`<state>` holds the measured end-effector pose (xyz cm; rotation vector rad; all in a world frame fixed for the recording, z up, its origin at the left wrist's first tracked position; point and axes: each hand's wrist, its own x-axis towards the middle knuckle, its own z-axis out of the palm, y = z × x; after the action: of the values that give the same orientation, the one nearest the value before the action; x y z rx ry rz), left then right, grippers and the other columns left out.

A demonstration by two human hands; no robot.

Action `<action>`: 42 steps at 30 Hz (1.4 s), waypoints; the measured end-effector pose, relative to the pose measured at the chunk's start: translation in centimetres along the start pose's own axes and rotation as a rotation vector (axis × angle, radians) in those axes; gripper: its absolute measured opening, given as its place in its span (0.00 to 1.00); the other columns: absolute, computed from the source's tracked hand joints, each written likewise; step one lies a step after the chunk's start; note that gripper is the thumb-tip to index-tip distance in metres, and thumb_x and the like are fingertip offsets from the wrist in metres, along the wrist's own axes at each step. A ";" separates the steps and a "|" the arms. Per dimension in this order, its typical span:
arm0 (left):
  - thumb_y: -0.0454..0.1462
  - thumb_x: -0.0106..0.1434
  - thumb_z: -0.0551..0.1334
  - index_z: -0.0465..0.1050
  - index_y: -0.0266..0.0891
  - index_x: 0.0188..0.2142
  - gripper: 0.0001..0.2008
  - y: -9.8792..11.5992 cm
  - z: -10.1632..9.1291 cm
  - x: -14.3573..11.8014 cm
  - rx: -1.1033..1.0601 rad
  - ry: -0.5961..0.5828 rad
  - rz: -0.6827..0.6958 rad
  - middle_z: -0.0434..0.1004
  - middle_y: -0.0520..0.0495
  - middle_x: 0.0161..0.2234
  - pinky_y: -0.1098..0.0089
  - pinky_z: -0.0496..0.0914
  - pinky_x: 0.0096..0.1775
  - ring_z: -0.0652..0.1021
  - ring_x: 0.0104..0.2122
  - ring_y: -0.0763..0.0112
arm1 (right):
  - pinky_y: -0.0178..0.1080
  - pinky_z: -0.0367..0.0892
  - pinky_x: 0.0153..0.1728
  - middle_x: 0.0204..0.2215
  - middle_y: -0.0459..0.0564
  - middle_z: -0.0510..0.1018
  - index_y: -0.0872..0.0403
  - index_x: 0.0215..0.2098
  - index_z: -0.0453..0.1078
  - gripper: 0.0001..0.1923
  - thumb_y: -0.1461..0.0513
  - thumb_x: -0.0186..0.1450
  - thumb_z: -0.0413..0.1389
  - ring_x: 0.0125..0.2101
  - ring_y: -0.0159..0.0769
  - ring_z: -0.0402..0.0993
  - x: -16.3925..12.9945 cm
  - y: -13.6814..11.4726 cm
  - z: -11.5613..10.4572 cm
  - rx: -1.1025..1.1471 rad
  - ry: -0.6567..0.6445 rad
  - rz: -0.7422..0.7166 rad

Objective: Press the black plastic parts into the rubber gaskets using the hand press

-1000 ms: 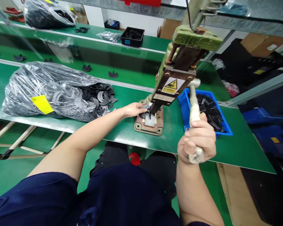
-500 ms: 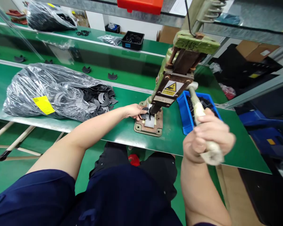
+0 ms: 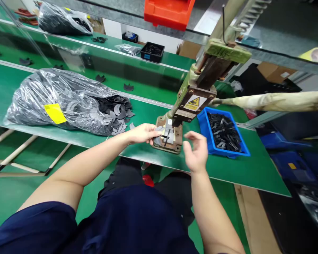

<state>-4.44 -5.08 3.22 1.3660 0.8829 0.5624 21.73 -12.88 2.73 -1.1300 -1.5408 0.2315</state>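
My left hand (image 3: 146, 133) pinches a dark grey curved plastic piece (image 3: 159, 140) at the left side of the press base (image 3: 178, 141). A thin black strip (image 3: 167, 137) lies across that piece, under the ram of the hand press (image 3: 193, 100). My right hand (image 3: 195, 150) is just right of the base, empty, its fingers loosely curled and apart. The press lever (image 3: 275, 101), wrapped in pale tape, sticks out to the right with no hand on it.
A clear bag (image 3: 55, 95) of grey curved pieces lies open on the left of the green bench. Right of the press stands a blue bin (image 3: 201, 128) full of black parts. Behind are a black tray (image 3: 152, 58) and a red bin (image 3: 169, 14) on the shelf.
My right hand has let go of the lever and moved left toward the press base. The lever has swung up to the right. My left hand still holds the curved piece.
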 end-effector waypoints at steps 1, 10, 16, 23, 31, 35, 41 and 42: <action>0.56 0.64 0.72 0.72 0.37 0.33 0.24 0.2 0.2 -0.6 -0.006 -0.017 0.003 0.78 0.52 0.24 0.76 0.67 0.24 0.80 0.22 0.74 | 0.48 0.82 0.53 0.48 0.54 0.81 0.50 0.58 0.71 0.20 0.55 0.70 0.61 0.47 0.38 0.82 -1.6 0.2 0.7 0.013 -0.111 0.041; 0.60 0.62 0.72 0.71 0.37 0.34 0.28 -1.0 2.4 -1.9 -0.098 -0.155 -0.020 0.79 0.50 0.25 0.76 0.68 0.24 0.80 0.22 0.74 | 0.40 0.81 0.45 0.42 0.50 0.85 0.49 0.48 0.75 0.11 0.54 0.71 0.60 0.41 0.35 0.84 -4.2 -0.6 1.6 0.075 -0.291 0.141; 0.60 0.61 0.72 0.70 0.38 0.33 0.28 -1.2 3.3 -2.2 -0.079 -0.158 -0.043 0.78 0.50 0.24 0.75 0.68 0.25 0.80 0.22 0.72 | 0.39 0.80 0.44 0.40 0.49 0.86 0.50 0.46 0.76 0.10 0.55 0.71 0.60 0.39 0.34 0.83 -4.9 -1.2 1.2 0.056 -0.300 0.091; 0.57 0.64 0.69 0.70 0.40 0.34 0.24 0.0 4.3 -2.7 0.076 -0.136 -0.008 0.76 0.51 0.25 0.72 0.68 0.28 0.77 0.24 0.72 | 0.41 0.78 0.44 0.38 0.49 0.85 0.50 0.44 0.76 0.06 0.58 0.70 0.61 0.39 0.35 0.82 -4.7 -2.1 0.5 -0.011 -0.282 -0.033; 0.48 0.67 0.68 0.72 0.42 0.34 0.14 2.1 6.2 -4.7 0.583 0.268 0.397 0.73 0.48 0.35 0.67 0.68 0.42 0.73 0.36 0.66 | 0.39 0.75 0.40 0.35 0.48 0.83 0.50 0.43 0.74 0.04 0.61 0.71 0.59 0.36 0.33 0.80 -5.3 -1.6 0.7 -0.038 -0.270 -0.109; 0.47 0.72 0.62 0.59 0.42 0.24 0.22 2.0 7.1 -4.5 0.737 0.162 0.387 0.63 0.50 0.25 0.65 0.60 0.36 0.67 0.29 0.67 | 0.41 0.75 0.41 0.37 0.50 0.83 0.50 0.45 0.74 0.05 0.61 0.71 0.58 0.38 0.35 0.79 -5.7 -1.3 1.0 -0.092 -0.285 -0.126; 0.50 0.70 0.62 0.60 0.43 0.25 0.22 1.4 7.3 -4.0 0.656 0.153 0.237 0.63 0.49 0.26 0.66 0.56 0.31 0.64 0.28 0.67 | 0.44 0.74 0.41 0.37 0.51 0.83 0.50 0.46 0.75 0.07 0.61 0.71 0.58 0.38 0.38 0.78 -6.0 -1.3 0.7 -0.146 -0.307 -0.169; 0.51 0.70 0.62 0.60 0.43 0.25 0.22 1.3 7.2 -3.9 0.574 0.111 0.191 0.62 0.51 0.25 0.67 0.55 0.30 0.63 0.27 0.68 | 0.44 0.74 0.42 0.38 0.51 0.84 0.50 0.46 0.75 0.07 0.61 0.70 0.58 0.38 0.38 0.79 -6.1 -1.3 0.6 -0.140 -0.299 -0.176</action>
<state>-0.71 -12.22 5.09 1.9691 1.0586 0.5564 19.83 -17.85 -0.51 -1.0953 -1.9370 0.1810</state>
